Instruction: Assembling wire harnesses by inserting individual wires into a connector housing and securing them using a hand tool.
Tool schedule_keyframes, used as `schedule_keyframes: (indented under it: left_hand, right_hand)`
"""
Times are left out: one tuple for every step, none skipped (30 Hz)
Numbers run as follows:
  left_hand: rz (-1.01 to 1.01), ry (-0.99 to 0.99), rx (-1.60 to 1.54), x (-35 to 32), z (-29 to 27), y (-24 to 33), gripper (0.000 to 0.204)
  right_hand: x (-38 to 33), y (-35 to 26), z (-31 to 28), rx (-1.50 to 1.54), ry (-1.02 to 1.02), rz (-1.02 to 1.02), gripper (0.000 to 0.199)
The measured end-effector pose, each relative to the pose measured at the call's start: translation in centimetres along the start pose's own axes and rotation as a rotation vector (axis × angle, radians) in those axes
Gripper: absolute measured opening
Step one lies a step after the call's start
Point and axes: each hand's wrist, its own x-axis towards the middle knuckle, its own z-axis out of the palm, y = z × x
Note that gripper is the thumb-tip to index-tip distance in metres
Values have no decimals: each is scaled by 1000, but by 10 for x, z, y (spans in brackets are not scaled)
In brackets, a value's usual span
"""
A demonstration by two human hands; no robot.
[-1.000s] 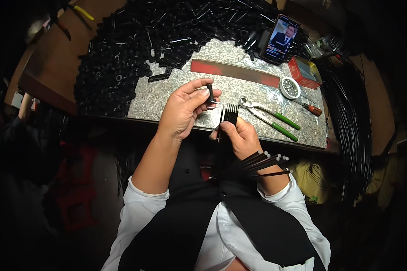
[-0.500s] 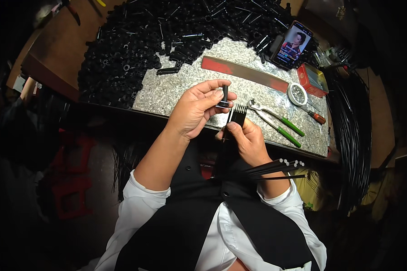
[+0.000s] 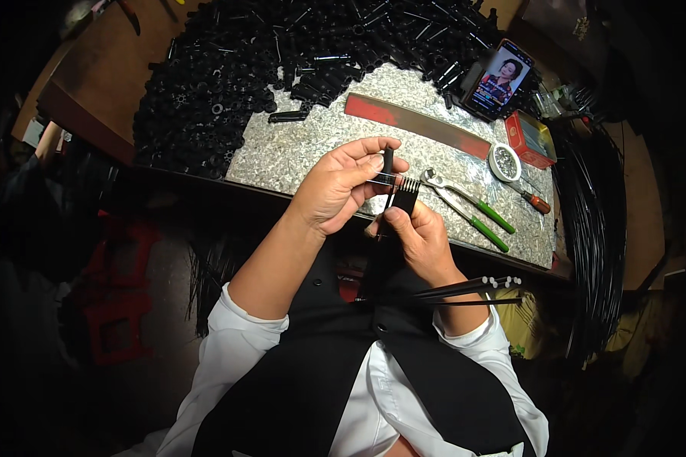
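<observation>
Over the table's near edge, my left hand (image 3: 341,185) pinches a short black tube-shaped piece (image 3: 389,161) between thumb and fingers. Close beside it, my right hand (image 3: 418,238) grips a flat row of black strips (image 3: 404,199), whose narrow ends fan out like comb teeth toward the left fingers. A thin shiny strip reaches from the black piece to these ends; whether they are joined is hidden by my fingers. Several thin black rods with pale round tips (image 3: 503,282) stick out across my right forearm.
A large heap of black tubular parts (image 3: 206,107) covers the back left. On the speckled tabletop (image 3: 274,156) are a red-brown flat bar (image 3: 419,126), green-handled pliers (image 3: 472,209), a white bowl (image 3: 504,161), a screwdriver (image 3: 537,201), a red box (image 3: 530,139) and a propped phone (image 3: 501,80).
The whole view has shifted slightly. My left hand has moved a little closer to the comb-like ends with the black piece in it; my right hand keeps its grip.
</observation>
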Motion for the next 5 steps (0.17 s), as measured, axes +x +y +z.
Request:
schedule_keyframes:
  left_hand:
    - [1, 1, 0, 0, -1, 0, 33]
    - [4, -6, -13, 0, -2, -1, 34]
    - [7, -14, -25, 0, -4, -1, 35]
    - [15, -24, -19, 0, -5, -1, 35]
    - [22, -36, -13, 0, -6, -2, 35]
  right_hand:
    - [0, -1, 0, 0, -1, 0, 24]
    - [-1, -2, 1, 7, 2, 10, 24]
    - [-1, -2, 1, 14, 5, 19, 23]
    - [-1, -2, 1, 16, 5, 18, 23]
    - [-1, -2, 1, 18, 5, 18, 23]
